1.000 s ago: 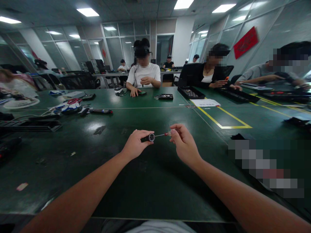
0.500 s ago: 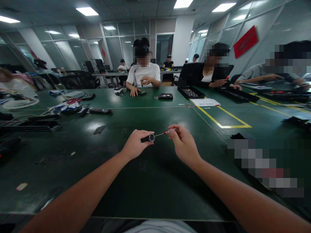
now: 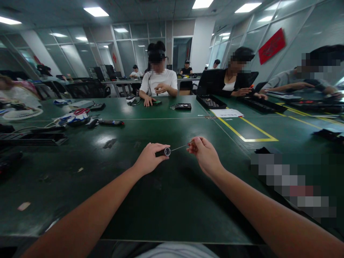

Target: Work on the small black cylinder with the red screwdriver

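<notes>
The left hand [image 3: 148,157] is curled around a small dark cylinder [image 3: 164,152], whose ringed, pale open end faces the right hand. The right hand [image 3: 205,156] pinches the reddish handle of a thin screwdriver [image 3: 180,147] between thumb and fingertips, the rest of its fingers folded in. The slim metal shaft runs from that pinch across the gap between the hands, and its tip meets the cylinder's open end; whether it goes inside cannot be told. Both hands hover just above the dark green counter [image 3: 166,200], close together with only the shaft between them. Well beyond the left hand lies a clutter of tools and cables [image 3: 77,119]. Beyond the right hand, yellow tape lines [image 3: 247,134] mark the counter, and farther off a person in a white shirt [image 3: 159,83] sits facing this way.
</notes>
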`<control>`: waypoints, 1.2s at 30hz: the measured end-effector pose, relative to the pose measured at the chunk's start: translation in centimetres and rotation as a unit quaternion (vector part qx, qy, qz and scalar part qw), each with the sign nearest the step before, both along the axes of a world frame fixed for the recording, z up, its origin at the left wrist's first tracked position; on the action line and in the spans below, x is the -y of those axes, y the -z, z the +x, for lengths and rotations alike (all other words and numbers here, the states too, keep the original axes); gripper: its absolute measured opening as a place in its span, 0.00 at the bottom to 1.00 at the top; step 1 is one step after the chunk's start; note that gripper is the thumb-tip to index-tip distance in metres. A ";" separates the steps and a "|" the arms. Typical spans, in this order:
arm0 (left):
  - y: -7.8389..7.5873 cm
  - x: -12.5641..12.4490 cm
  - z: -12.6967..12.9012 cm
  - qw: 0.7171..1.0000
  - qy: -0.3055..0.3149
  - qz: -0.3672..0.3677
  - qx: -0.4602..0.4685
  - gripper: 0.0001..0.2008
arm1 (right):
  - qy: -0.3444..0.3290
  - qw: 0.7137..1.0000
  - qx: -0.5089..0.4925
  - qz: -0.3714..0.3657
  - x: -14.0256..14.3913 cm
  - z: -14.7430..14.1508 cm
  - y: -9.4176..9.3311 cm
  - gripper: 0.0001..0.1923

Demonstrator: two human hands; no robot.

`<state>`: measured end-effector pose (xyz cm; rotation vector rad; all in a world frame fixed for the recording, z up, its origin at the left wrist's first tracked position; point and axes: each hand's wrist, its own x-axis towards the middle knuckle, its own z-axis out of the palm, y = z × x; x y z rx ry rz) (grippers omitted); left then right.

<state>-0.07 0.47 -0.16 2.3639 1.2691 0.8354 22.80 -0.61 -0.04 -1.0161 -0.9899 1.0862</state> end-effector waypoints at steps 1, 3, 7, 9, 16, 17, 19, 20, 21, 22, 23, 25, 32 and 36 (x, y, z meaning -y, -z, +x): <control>-0.1 0.1 0.0 1.000 -0.004 -0.001 0.001 0.19 | -0.003 1.000 0.021 0.021 0.1 -0.1 0.0 0.13; -0.1 0.3 0.2 1.000 -0.004 0.000 0.002 0.19 | -0.010 0.996 0.071 0.054 0.5 -0.3 0.0 0.13; -0.1 0.3 0.3 1.000 0.002 0.003 0.016 0.19 | -0.003 0.981 0.168 0.093 1.5 -0.5 -0.4 0.13; 0.0 0.3 0.3 1.000 0.002 0.001 0.024 0.20 | 0.007 0.974 0.202 0.106 1.9 -0.5 -0.7 0.13; -0.2 0.5 0.4 0.999 -0.016 -0.022 0.034 0.20 | 0.004 0.960 0.246 0.137 2.5 -0.4 -1.1 0.11; -0.2 0.5 0.4 0.999 -0.017 -0.027 0.035 0.20 | 0.009 0.958 0.249 0.141 2.5 -0.4 -1.1 0.11; -0.1 0.5 0.4 0.998 -0.019 -0.036 0.037 0.20 | 0.025 0.954 0.262 0.144 2.6 -0.4 -1.1 0.11; 0.0 0.5 0.4 0.998 -0.018 -0.041 0.037 0.20 | 0.032 0.952 0.268 0.142 2.6 -0.4 -1.0 0.11; 0.1 0.5 0.4 0.998 -0.017 -0.045 0.035 0.20 | 0.038 0.951 0.272 0.139 2.6 -0.5 -1.0 0.11; 0.1 0.4 0.4 0.998 -0.015 -0.048 0.034 0.21 | 0.043 0.951 0.275 0.135 2.6 -0.5 -1.0 0.11; 0.1 0.4 0.4 0.998 -0.014 -0.049 0.032 0.21 | 0.047 0.951 0.276 0.133 2.6 -0.5 -1.0 0.11; 0.1 0.4 0.5 0.998 -0.012 -0.046 0.028 0.21 | 0.054 0.951 0.276 0.130 2.6 -0.6 -1.1 0.11; -0.2 0.4 0.6 0.999 -0.016 -0.031 0.006 0.21 | 0.047 0.943 0.306 0.123 2.8 -0.4 -1.7 0.11; 0.0 0.4 0.5 1.000 -0.019 -0.023 0.004 0.21 | -0.012 0.937 0.324 0.132 3.2 -0.2 -1.8 0.10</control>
